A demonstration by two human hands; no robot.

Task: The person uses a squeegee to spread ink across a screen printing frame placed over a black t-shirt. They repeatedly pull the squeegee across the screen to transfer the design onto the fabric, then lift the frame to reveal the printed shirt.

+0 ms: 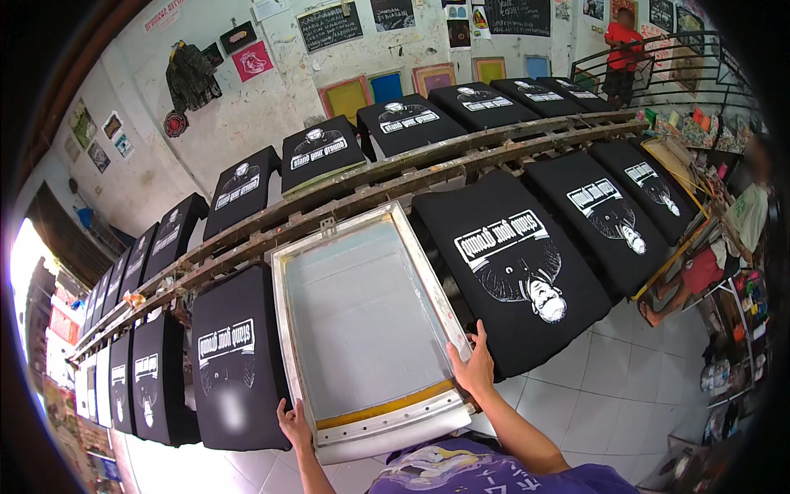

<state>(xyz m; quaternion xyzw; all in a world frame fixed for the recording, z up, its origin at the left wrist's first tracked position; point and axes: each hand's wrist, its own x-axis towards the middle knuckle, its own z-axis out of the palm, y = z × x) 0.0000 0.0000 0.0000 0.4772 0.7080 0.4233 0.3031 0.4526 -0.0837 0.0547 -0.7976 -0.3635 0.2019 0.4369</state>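
Note:
A screen printing frame (405, 216) with pale edges and grey mesh (354, 329) lies in front of me over one station of the near row. Across its near end run a yellow strip (387, 404) and a white bar dotted with small dark spots. My left hand (295, 425) grips the frame's left side close to the near corner. On the opposite side my right hand (475, 368) holds the edge, thumb toward the mesh and fingers along the outside. Black printed shirts flank the frame, one to the left (222, 362) and one to the right (510, 263). What lies beneath the mesh is hidden.
Long rails (461, 160) separate the two rows of shirts on boards. Another frame (695, 173) stands at the row's right end, beside a seated person (745, 206). Someone in red (623, 49) stands near a railing at the back. White tiles (609, 358) cover the floor.

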